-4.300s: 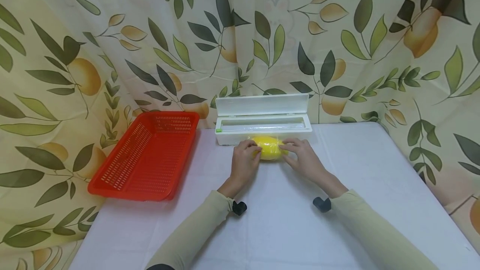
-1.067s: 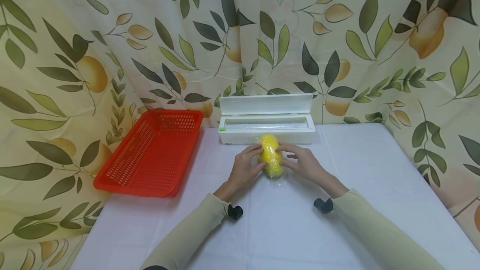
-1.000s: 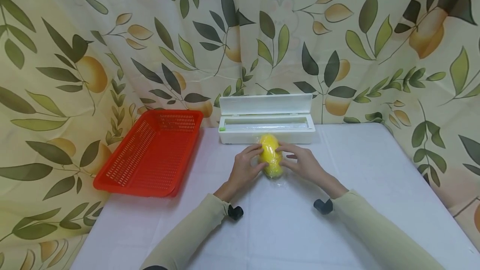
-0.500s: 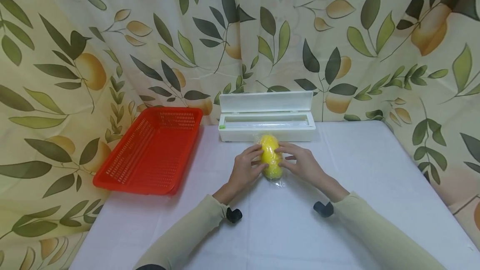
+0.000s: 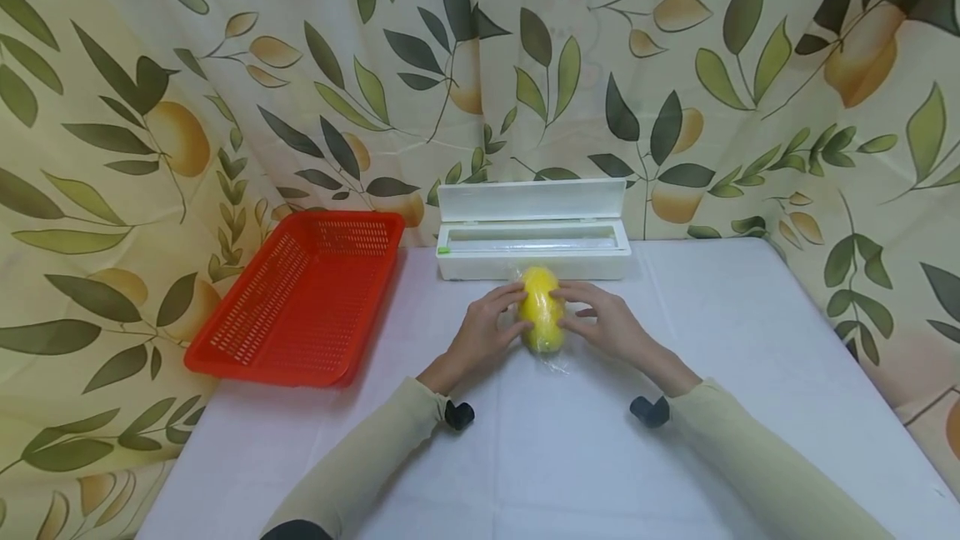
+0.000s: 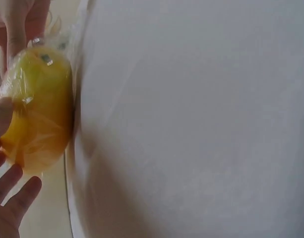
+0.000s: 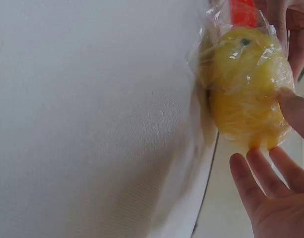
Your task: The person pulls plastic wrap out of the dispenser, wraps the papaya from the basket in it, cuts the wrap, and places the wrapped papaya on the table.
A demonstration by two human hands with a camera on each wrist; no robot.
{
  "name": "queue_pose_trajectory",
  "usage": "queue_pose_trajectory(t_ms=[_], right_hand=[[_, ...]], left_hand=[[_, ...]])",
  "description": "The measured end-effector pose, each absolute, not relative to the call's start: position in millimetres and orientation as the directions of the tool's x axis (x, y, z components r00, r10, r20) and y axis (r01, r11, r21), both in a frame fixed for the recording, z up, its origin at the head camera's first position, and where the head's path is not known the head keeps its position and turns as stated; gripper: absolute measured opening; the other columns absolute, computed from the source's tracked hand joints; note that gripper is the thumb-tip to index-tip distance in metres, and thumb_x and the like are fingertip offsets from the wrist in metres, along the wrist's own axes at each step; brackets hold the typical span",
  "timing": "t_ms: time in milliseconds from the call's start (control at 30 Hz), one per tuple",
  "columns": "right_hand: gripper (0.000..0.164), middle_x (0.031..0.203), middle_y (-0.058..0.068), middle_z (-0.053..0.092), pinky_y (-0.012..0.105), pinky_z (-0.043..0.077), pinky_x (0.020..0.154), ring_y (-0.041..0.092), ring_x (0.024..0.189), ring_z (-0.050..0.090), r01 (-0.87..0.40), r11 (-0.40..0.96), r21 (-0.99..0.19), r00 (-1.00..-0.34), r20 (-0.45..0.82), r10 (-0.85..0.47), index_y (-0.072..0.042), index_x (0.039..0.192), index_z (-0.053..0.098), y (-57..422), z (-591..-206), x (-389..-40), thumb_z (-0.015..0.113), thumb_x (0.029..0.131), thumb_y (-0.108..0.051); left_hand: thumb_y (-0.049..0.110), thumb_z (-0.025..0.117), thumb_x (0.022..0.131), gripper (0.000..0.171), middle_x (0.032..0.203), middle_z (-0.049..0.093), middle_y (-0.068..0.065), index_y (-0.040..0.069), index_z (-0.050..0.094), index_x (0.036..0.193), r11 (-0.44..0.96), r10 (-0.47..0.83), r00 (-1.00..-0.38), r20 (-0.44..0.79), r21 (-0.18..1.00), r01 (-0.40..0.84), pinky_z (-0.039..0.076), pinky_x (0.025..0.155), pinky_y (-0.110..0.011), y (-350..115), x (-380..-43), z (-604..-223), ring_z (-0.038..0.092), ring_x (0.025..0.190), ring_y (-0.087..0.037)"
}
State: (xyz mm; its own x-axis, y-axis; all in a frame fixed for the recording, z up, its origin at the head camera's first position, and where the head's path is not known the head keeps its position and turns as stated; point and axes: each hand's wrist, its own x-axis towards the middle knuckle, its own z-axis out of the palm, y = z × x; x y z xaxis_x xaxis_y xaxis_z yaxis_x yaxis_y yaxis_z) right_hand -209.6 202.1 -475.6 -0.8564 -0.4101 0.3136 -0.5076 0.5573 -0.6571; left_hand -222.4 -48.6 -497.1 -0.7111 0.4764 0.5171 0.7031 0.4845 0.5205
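Note:
A yellow oval fruit, wrapped in clear, shiny cling film, lies lengthwise on the table between both hands. My left hand holds its left side with thumb and fingertips. From the right, my right hand pinches it the same way. A crumpled tail of film sticks out at the near end. In the left wrist view the wrapped fruit has a dark green spot at one end. The right wrist view shows the fruit under creased film, with some fingers spread beyond it.
Just behind the fruit stands a white cling film box, its lid raised and a clear roll inside. A red perforated basket sits at the left. A white cloth covers the table, and a leaf-patterned curtain hangs behind.
The fruit lay crosswise at first; both hands have turned it lengthwise and drawn it slightly nearer. Over the last second the hands have shifted only a little on it.

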Motion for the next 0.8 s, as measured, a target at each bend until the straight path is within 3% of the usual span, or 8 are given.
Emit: queue_pose_trajectory(t_ms=[267, 500, 800], right_hand=[[0.048, 0.146, 0.019, 0.056, 0.046, 0.06, 0.085, 0.041, 0.12, 0.063, -0.459, 0.554, -0.695, -0.877, 0.255, -0.407, -0.005, 0.134, 0.065, 203.4, -473.9, -214.9, 0.08, 0.089, -0.008], [0.048, 0.146, 0.019, 0.055, 0.046, 0.06, 0.086, 0.039, 0.122, 0.062, -0.486, 0.563, -0.668, -0.866, 0.283, -0.412, -0.006, 0.133, 0.066, 203.9, -470.7, -212.7, 0.082, 0.088, -0.01], [0.022, 0.142, 0.017, 0.059, 0.049, 0.058, 0.089, 0.039, 0.127, 0.058, -0.567, 0.564, -0.601, -0.821, 0.35, -0.452, -0.012, 0.106, 0.069, 205.8, -463.4, -206.1, 0.078, 0.089, -0.002]], left_hand=[[0.017, 0.083, 0.089, 0.048, 0.141, 0.062, -0.011, 0.001, 0.066, 0.13, 0.482, 0.506, -0.714, 0.484, 0.529, 0.699, 0.05, 0.1, -0.024, -50.9, -231.1, -495.5, 0.058, 0.132, -0.022], [0.018, 0.083, 0.089, 0.047, 0.141, 0.061, -0.011, 0.001, 0.066, 0.13, 0.486, 0.526, -0.697, 0.487, 0.5, 0.717, 0.043, 0.11, -0.028, -51.3, -231.6, -493.7, 0.057, 0.132, -0.023], [0.022, 0.082, 0.09, 0.046, 0.142, 0.059, -0.013, 0.007, 0.066, 0.13, 0.525, 0.564, -0.658, 0.499, 0.398, 0.752, 0.042, 0.112, -0.032, -49.6, -231.1, -491.0, 0.055, 0.133, -0.026]])
